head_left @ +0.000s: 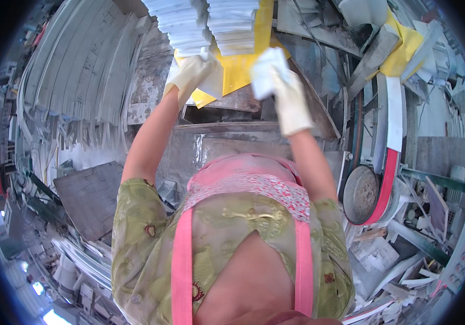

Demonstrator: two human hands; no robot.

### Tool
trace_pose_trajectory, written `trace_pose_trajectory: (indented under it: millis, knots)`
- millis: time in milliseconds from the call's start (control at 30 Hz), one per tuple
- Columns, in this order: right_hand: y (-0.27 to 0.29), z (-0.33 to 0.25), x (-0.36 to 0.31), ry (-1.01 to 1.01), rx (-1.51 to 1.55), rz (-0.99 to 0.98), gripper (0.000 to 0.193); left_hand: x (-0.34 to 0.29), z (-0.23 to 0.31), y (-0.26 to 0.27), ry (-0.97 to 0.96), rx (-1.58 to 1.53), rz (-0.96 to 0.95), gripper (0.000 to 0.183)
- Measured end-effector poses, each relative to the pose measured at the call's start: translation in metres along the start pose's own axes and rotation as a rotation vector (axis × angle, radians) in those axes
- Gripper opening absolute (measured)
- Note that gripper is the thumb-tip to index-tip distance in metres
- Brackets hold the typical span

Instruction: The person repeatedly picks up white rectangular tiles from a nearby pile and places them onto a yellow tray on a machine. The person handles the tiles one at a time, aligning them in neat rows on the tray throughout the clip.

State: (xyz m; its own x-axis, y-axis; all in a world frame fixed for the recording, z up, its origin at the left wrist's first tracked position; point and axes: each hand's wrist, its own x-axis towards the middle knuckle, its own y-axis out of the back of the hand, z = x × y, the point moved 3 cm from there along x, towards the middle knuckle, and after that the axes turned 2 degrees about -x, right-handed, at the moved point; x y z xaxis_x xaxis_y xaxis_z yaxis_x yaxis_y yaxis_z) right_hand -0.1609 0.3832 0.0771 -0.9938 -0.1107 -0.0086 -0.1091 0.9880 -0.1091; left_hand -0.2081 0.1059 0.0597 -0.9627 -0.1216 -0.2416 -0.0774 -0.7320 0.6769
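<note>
Grips a blurred white tile [262,78] in the gloved right hand [288,92] near the yellow sheet [235,76], angling its long axis from near left to far right. Has the left hand [195,70] by the left white stack [182,30]; cannot tell its grip.

Room between left hand [192,73] and right hand [293,103]; white stacks [183,27] block far side.

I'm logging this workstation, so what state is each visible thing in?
Left hand: gloved, at the white stacks' near end; grip unclear.
Right hand: gloved, holding a white piece, both blurred.
White stacks: piled, side by side.
Yellow sheet: partly covered.
Pink apron: worn.
Grey boards: lined up side by side.
</note>
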Motion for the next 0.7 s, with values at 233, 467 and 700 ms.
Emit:
trace_pose_trajectory:
  millis: [233, 467, 700]
  knots:
    - [-0.113, 0.059, 0.042, -0.034, -0.387, -0.062, 0.062, -0.001, -0.031, -0.015, 0.054, -0.176, -0.012, 0.069]
    - [-0.077, 0.062, 0.033, 0.335, -0.856, -0.371, 0.098, 0.015, -0.012, -0.032, 0.119, -0.100, -0.061, 0.088]
    - [0.195, 0.008, -0.022, 0.402, -0.721, 0.167, 0.036, 0.018, -0.003, -0.040, 0.065, -0.029, 0.140, 0.080]
